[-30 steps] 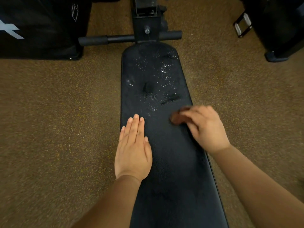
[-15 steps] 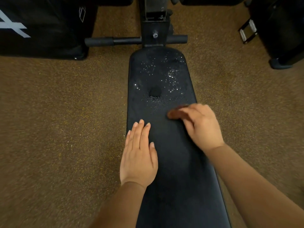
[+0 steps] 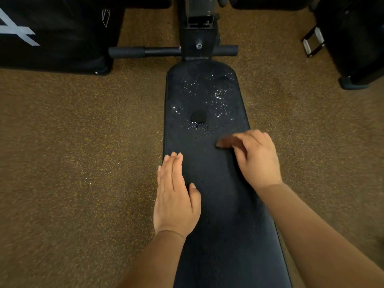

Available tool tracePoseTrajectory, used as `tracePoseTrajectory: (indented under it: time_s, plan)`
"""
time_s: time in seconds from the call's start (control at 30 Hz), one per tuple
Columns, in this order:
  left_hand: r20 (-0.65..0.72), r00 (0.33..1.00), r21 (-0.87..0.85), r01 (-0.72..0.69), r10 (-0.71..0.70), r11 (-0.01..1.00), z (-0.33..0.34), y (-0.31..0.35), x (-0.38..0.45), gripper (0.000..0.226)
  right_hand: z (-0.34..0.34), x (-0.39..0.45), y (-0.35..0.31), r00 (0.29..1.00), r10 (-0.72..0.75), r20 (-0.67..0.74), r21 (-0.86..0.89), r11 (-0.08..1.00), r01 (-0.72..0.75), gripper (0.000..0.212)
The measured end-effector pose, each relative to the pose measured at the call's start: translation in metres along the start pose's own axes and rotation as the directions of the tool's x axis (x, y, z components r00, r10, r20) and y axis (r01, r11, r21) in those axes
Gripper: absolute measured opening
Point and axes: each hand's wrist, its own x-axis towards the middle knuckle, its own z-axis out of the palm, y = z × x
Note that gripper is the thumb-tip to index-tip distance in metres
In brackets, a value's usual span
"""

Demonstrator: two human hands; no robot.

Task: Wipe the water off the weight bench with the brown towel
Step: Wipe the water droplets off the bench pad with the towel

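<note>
At the frame's lower centre-left, the left hand point(image 3: 175, 196) lies flat with straight fingers on the weight bench point(image 3: 224, 235) edge. Just above centre, water point(image 3: 207, 100) beads over the pad's far end around a small pool. Right of centre, the right hand point(image 3: 256, 156) presses the brown towel point(image 3: 223, 143), fingers curled over it; only a scrap shows. So bunched, the towel may smear droplets or push them onto the floor.

One weight bench point(image 3: 218, 204), one brown towel point(image 3: 223, 143), two hands: left hand point(image 3: 175, 196), right hand point(image 3: 256, 161).
</note>
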Motion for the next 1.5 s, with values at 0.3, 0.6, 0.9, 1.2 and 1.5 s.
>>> tracePoseTrajectory:
  time_s: [0.3,0.6,0.9,1.2,1.5]
  plan:
    - [-0.050,0.998,-0.200,0.028,-0.039,0.979,-0.004,-0.001,-0.002,0.072,0.021,-0.017,-0.078,0.961,-0.161,0.225,0.305,0.948,0.088,0.038]
    - [0.019,0.997,-0.027,-0.073,0.073,0.997,0.004,0.032,0.037,0.049,0.016,-0.003,-0.015,0.973,0.211,-0.095,0.213,0.959,-0.187,0.042]
    - [-0.054,0.985,0.260,-0.146,0.165,0.955,-0.013,-0.003,0.094,0.044,0.025,-0.005,-0.013,0.981,0.157,-0.117,0.120,0.982,-0.143,0.035]
    - [-0.113,0.973,-0.005,0.199,-0.199,0.980,-0.029,-0.002,-0.004,0.050,0.025,-0.005,-0.016,0.981,0.161,-0.109,0.112,0.983,-0.148,0.034]
    - [-0.230,0.943,-0.092,0.225,-0.241,0.970,-0.009,0.005,0.085,0.045,0.025,-0.005,-0.015,0.981,0.160,-0.107,0.114,0.982,-0.148,0.035]
